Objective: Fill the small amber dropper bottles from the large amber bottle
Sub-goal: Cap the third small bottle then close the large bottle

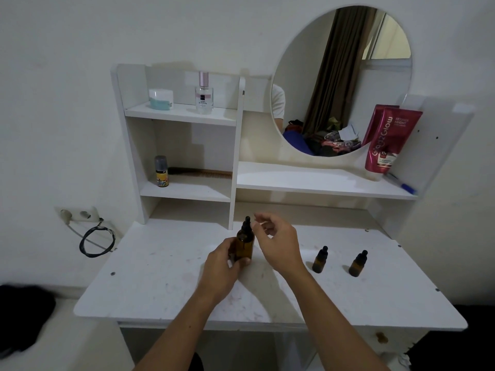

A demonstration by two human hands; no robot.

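The large amber bottle (244, 243) stands upright on the white table (160, 277), its black dropper cap on top. My left hand (221, 266) grips its lower body from the left. Just to the right of the cap, my right hand (276, 241) hovers with fingers loosely curled, holding nothing and not touching the bottle. Two small amber dropper bottles stand capped to the right: one (320, 260) nearer my right wrist, the other (357, 264) further right.
A white shelf unit (184, 116) rises behind the table with a jar, a perfume bottle, a small can and a comb. A round mirror (340, 81), a red tube (388, 140) and a blue pen sit on the right. A wall socket with cable (93, 236) is at left.
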